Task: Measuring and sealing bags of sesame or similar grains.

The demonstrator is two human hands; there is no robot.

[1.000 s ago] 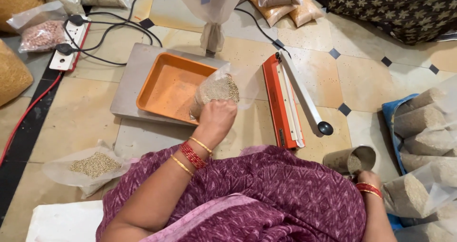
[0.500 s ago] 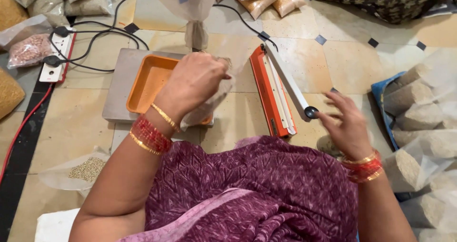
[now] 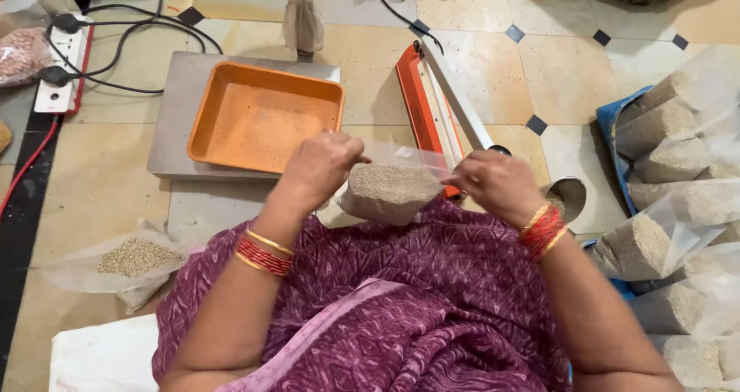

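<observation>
Two hands: one clear grain-filled bag [image 3: 389, 190] is held between them, above the lap and near the front edge of the tiled floor [image 3: 493, 68] area in view.
Left hand [image 3: 320, 168]: closed on the bag's upper left edge, fingers pinched together on the plastic.
Right hand [image 3: 497, 184]: closed on the bag's upper right edge, the open top being drawn flat between both hands.
Bag state: filled with pale grain to roughly half its height; the top is judged unsealed, as the plastic above the grain is loose.
Orange tray [image 3: 266, 118]: seated on a grey scale platform [image 3: 173, 122], left of the bag; only dusty residue is seen in it.
Heat sealer [image 3: 435, 103]: orange and white, lying on the floor just beyond the bag, its arm raised.
Metal scoop cup [image 3: 566, 195]: beside the right wrist, on the floor.
Filled bags [image 3: 667, 130]: stacked at the right edge.
Loose grain bag [image 3: 135, 257]: lying open at the left.
Progress: filling is judged done for this bag; sealing and stacking remain.
</observation>
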